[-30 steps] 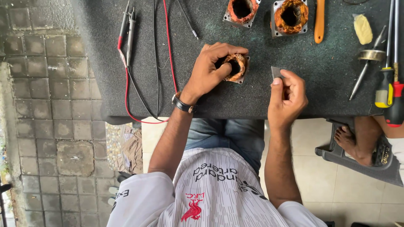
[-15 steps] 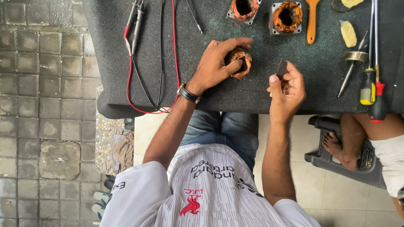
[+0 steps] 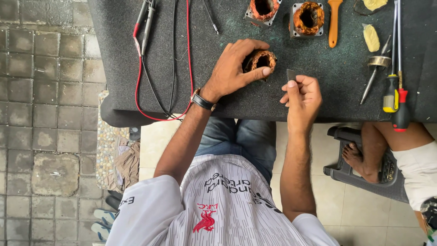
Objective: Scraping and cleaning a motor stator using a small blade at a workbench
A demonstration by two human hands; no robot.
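The left hand (image 3: 234, 68) wraps a copper-wound coil (image 3: 263, 60) standing on the dark counter (image 3: 182, 54), fingers clamped around its rim. Just right of the coil, the right hand (image 3: 302, 93) pinches a small grey strip (image 3: 291, 74) between thumb and forefinger — fingers closed on it. Left of the coil lie red and black test leads (image 3: 150, 59).

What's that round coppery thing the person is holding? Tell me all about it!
The coil is a small ring wound with copper-coloured wire, with a dark hole through its middle. It looks a bit brown and worn. It sits on the dark grey mat, hole facing up. The left hand wraps around it, fingers over the top and thumb along its lower edge. Two similar ones lie farther away.
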